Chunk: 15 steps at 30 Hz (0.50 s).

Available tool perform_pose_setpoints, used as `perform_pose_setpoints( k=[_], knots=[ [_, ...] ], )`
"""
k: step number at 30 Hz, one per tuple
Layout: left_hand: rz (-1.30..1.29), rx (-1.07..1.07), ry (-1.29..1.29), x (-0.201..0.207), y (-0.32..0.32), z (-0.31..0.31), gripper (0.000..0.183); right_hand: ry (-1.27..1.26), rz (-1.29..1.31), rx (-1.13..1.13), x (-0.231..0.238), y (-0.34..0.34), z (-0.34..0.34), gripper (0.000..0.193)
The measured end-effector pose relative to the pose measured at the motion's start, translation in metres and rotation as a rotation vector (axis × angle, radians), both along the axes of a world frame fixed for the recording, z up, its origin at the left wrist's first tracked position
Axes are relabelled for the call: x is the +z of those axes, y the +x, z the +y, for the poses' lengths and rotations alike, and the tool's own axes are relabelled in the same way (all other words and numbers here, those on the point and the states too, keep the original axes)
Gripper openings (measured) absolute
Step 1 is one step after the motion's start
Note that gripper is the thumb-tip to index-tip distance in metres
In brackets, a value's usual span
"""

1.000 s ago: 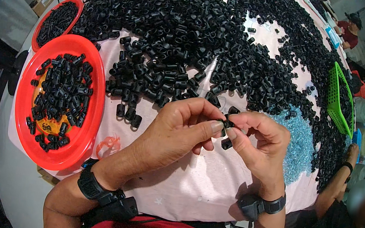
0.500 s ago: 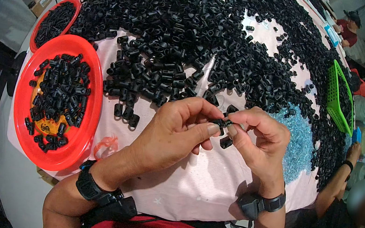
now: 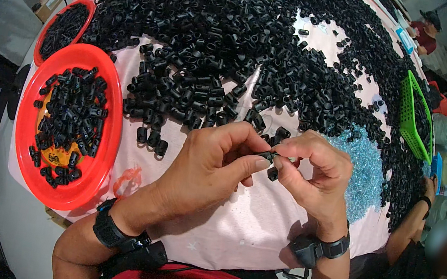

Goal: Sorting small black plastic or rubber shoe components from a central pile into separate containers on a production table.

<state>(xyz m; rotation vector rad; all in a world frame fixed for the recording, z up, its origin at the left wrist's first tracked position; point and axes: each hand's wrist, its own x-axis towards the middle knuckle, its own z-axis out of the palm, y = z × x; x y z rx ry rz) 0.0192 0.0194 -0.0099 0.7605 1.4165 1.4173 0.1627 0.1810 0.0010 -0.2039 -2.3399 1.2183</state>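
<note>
Both hands meet over the near middle of the table, fingertips almost touching. A small black plastic piece (image 3: pixel 268 155) is pinched between thumb and forefinger of my left hand (image 3: pixel 213 164). My right hand (image 3: pixel 316 176) pinches at the other end of the same piece; its fingertips cover most of it. Just below the fingertips another black plastic piece (image 3: pixel 272 173) shows in part. Beyond the hands spreads a big heap of short black tubular plastic pieces (image 3: pixel 199 72). Beside my right hand is a pile of small clear-blue bits (image 3: pixel 365 178), too fine to name.
At the left stands a red oval tray (image 3: pixel 110 140) of black pieces, with more red trays (image 3: pixel 88 14) behind it. A green basket (image 3: pixel 416 119) is at the right, near a co-worker's arm (image 3: pixel 410 222). A crumpled orange-red strip (image 3: pixel 127 181) lies by my left forearm.
My fingertips have shifted slightly on the black piece, and the two hands remain together in nearly the same place. The co-worker's hand at the right has moved a little.
</note>
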Motion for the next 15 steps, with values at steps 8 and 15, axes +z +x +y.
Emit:
perform_pose_setpoints(
  k=[8, 15],
  knots=[
    [0.235, 0.034, 0.081, -0.0009, 0.0055, -0.0007, 0.008, 0.121, 0.005, 0.059, 0.0048, 0.0014, 0.0006, 0.017],
    [0.466, 0.094, 0.135, -0.0022, 0.0085, -0.0032, 0.006, 0.095, -0.027, 0.084, 0.0012, 0.0017, 0.0025, 0.017]
  ],
)
